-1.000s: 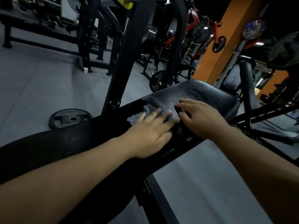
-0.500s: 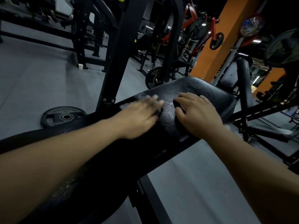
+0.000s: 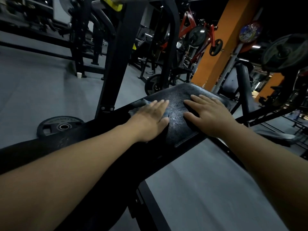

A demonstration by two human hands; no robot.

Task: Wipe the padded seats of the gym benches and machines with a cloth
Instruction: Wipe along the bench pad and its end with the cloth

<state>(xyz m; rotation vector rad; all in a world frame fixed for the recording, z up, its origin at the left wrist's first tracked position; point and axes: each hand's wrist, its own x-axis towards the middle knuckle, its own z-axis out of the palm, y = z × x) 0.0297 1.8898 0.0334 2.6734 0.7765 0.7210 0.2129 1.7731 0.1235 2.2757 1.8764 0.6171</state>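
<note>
Both arms reach out over the bench. The left hand [image 3: 150, 119] lies flat, fingers straight and close together, pressing the cloth [image 3: 145, 104] down at the left edge of the seat pad [image 3: 176, 99]. The right hand [image 3: 210, 115] rests palm-down near the pad's right edge, fingers straight and slightly apart, thumb out. The cloth is grey-blue and crumpled, mostly hidden under the palm. The black pad glistens between the hands.
</note>
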